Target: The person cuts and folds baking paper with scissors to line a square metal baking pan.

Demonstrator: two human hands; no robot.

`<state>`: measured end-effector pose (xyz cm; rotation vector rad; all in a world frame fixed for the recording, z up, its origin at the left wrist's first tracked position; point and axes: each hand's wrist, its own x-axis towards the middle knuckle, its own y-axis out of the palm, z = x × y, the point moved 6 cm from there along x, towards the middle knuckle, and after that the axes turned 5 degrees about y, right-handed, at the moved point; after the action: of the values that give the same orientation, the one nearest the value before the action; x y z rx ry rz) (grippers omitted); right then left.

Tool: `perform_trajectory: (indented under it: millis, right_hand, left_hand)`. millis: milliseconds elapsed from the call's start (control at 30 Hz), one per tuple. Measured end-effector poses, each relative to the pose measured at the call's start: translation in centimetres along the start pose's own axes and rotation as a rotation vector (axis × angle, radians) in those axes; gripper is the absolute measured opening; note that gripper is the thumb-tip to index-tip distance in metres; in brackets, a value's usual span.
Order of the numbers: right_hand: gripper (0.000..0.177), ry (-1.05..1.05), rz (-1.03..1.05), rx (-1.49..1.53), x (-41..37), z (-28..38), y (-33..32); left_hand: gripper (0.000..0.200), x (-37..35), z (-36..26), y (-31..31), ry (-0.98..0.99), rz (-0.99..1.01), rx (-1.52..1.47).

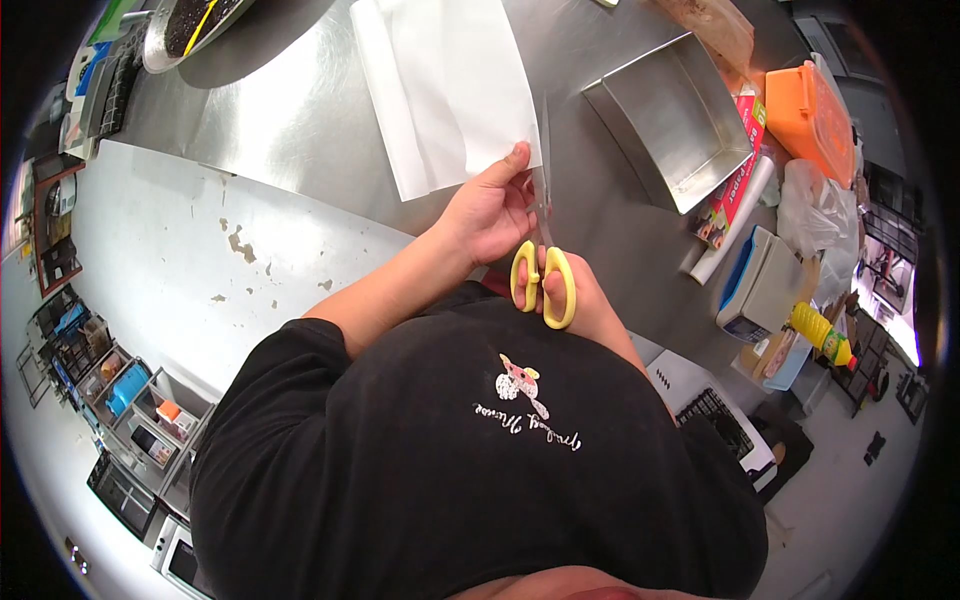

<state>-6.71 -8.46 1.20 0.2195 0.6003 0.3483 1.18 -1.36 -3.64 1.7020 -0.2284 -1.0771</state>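
Note:
A sheet of white baking paper (455,90) lies on the steel table, curled over along its left side. Its near right corner is pinched between the thumb and fingers of my left hand (488,212). My right hand (585,305) has its fingers through the yellow handles of a pair of scissors (543,215). The blades point away from me, close along the paper's right edge, and look nearly closed. Right of the scissors stands a square metal cake tin (675,125), its inside bare.
Beside the tin lie a red baking paper box (735,185) and a white paper roll (733,222). Farther right are an orange container (808,120), a kitchen scale (757,285) and a yellow bottle (822,335). A bowl of dark mixture (160,40) sits at far left on the steel table (270,110).

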Motion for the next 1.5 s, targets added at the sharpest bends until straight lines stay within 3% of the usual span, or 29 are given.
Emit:
perform_trajectory:
  millis: [533, 833, 1033, 1167, 1233, 1333, 1367, 1433, 1500]
  right_hand:
    - [0.032, -0.019, -0.052, -0.035, 0.2, -0.5, 0.2]
    - [0.044, -0.014, -0.058, -0.070, 0.3, -0.4, 0.3]
    - [0.028, 0.088, -0.040, -0.052, 0.1, 0.0, -0.1]
    - [0.025, 0.167, 0.028, -0.293, -1.4, -0.2, -2.4]
    - [0.024, 0.235, 0.089, -0.601, -2.9, -0.1, -3.9]
    - [0.026, 0.304, -0.028, -0.768, -4.7, 2.3, -6.2]
    - [0.019, 0.233, -0.091, -0.806, -4.5, 3.0, -7.1]
    - [0.020, -0.060, -0.287, -1.057, -2.7, 6.3, -8.0]
    - [0.019, -0.413, -0.480, -1.111, 0.0, 10.5, -7.4]
  left_hand:
    - [0.016, -0.1, -0.7, -0.2, 0.005, 0.021, -0.025]
    - [0.015, -0.3, -0.9, -0.3, 0.008, 0.028, -0.028]
    - [0.015, -0.6, -1.0, -0.4, 0.018, -0.003, -0.017]
    - [0.016, -0.6, -1.9, -2.6, 0.053, -0.059, -0.002]
    - [0.016, -1.7, -3.0, -2.7, 0.080, -0.111, 0.014]
    - [0.016, -4.0, -4.7, -3.4, 0.144, -0.187, 0.078]
    - [0.016, -4.9, -5.2, -3.7, 0.169, -0.213, 0.129]
    - [0.014, -6.5, -5.9, -4.1, 0.188, -0.196, 0.153]
    - [0.009, -8.1, -6.4, -4.5, 0.228, -0.234, 0.207]
